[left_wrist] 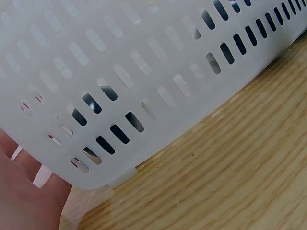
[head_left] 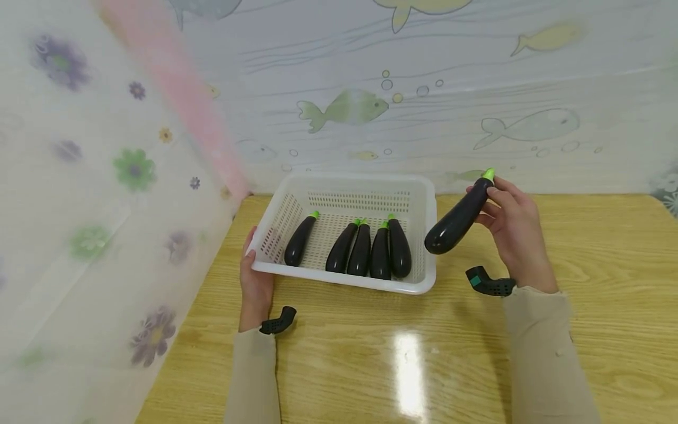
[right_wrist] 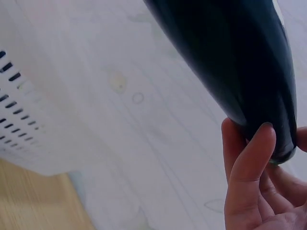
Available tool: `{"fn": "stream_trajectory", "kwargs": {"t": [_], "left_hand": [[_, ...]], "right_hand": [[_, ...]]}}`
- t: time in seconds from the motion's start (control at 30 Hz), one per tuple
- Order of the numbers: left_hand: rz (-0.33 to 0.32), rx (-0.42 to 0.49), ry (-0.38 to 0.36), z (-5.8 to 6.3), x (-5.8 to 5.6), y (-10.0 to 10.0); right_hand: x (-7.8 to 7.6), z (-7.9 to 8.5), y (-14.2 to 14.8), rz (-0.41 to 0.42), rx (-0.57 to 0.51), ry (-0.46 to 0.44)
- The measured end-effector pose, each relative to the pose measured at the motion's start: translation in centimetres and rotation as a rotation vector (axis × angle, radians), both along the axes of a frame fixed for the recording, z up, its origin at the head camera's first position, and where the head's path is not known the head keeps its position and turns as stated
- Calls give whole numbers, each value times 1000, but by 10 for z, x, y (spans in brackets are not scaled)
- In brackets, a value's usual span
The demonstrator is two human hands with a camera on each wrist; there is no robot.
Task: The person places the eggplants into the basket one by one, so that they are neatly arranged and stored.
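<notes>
My right hand point(head_left: 516, 227) holds a dark, glossy eggplant point(head_left: 458, 218) near its bright green stem end, thumb on one side and fingers on the other. The eggplant slants in the air just right of a white plastic basket point(head_left: 341, 282), its thick end low and towards the basket. In the right wrist view, the fingertips point(right_wrist: 256, 148) pinch its narrow end. My left hand point(head_left: 256, 288) grips the basket's left side, thumb over the rim near the front corner. Several more eggplants point(head_left: 401, 250) lie inside; one point(head_left: 299, 241) rests apart at the left, the others side by side towards the right.
The basket is on a wood-grain table point(head_left: 339, 359). Behind it stands a pale wall covering point(head_left: 445, 94) printed with fish, and a flowered one point(head_left: 106, 235) lies along the left. A black curved wrist mount point(head_left: 489, 284) sticks out from the right wrist, another point(head_left: 279, 321) from the left.
</notes>
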State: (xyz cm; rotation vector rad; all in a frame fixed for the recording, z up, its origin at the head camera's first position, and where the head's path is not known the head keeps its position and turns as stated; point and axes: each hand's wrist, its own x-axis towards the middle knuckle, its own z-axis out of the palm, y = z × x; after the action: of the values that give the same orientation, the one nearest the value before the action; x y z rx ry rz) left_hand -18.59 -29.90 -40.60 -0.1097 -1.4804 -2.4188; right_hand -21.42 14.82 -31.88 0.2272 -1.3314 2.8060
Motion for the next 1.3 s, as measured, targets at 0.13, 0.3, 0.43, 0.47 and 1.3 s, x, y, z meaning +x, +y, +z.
{"fn": "stream_trajectory", "kwargs": {"t": [0.13,0.3,0.43,0.47,1.3], "left_hand": [[-8,9,15,-1,0,0],[-21,17,35,-1,1,-1],[-14,24,37,0,2,-4],[-8,18,31,0,2,-5],[-30,9,23,1,1,1]], "right_hand": [[1,2,-6,-2,23,-15],[3,4,-15,-15,59,-29],[3,6,-24,-22,47,-32],[4,6,-27,-24,46,-34],[-13,23,-72,116,272,26]]}}
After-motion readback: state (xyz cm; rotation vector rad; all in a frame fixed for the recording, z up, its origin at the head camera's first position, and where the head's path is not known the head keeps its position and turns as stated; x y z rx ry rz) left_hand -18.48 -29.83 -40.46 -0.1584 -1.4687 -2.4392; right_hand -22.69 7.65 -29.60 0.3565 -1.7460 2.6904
